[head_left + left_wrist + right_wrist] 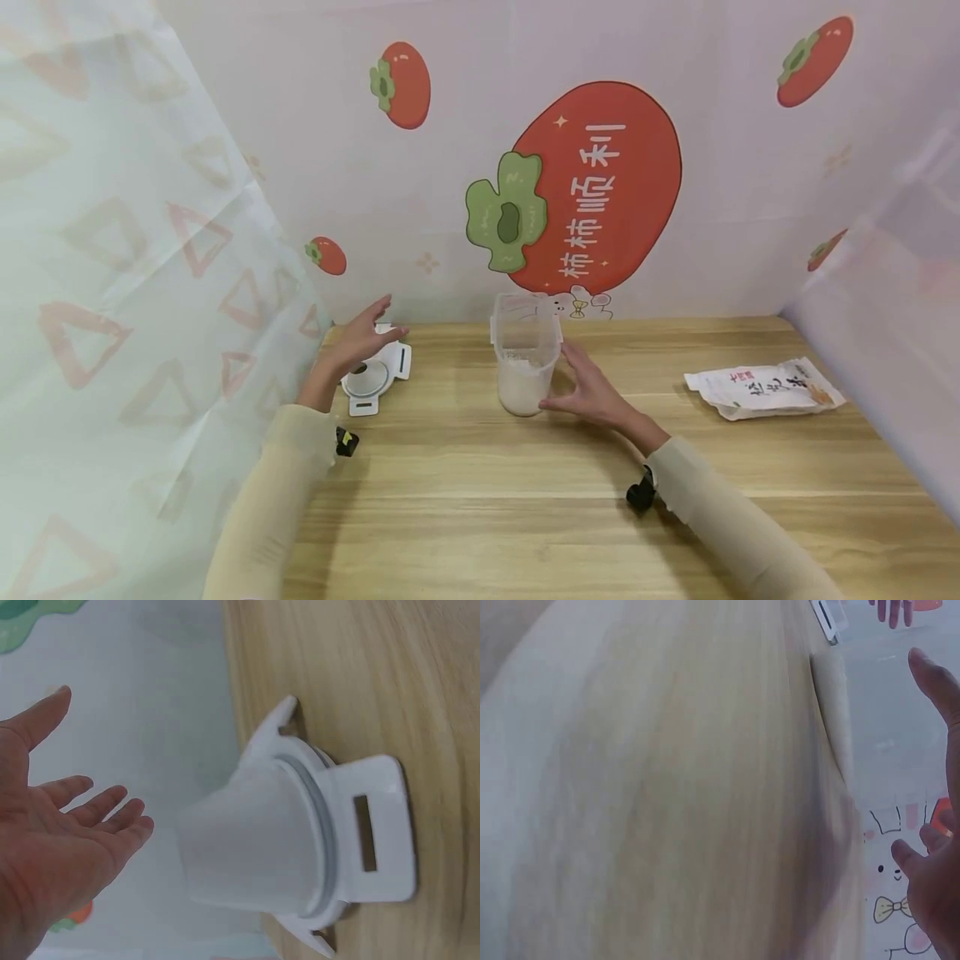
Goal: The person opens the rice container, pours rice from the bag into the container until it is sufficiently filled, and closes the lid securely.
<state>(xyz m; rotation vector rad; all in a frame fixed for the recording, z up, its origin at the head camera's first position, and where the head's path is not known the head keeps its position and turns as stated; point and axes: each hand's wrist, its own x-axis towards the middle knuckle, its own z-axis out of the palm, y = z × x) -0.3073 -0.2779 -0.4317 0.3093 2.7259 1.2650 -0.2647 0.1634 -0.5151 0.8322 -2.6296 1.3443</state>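
Note:
A clear plastic container [522, 358] with white contents in its lower part stands upright near the back of the table. My right hand [592, 393] is at its right side, thumb and fingers spread wide; whether the fingertips touch it is hard to tell. In the right wrist view the thumb and fingers of that hand [934, 892] stand apart at the right edge. To the left, my left hand [356, 342] hovers above a white lid [367, 379] with side flaps. The left wrist view shows a cup-shaped part [247, 840] rising from the lid, apart from the relaxed fingers.
A white printed packet [765, 389] lies on the right of the wooden table [450, 517]. A wall covering [712, 208] with persimmon pictures closes off the back, and pale sheets hang at the left and right sides.

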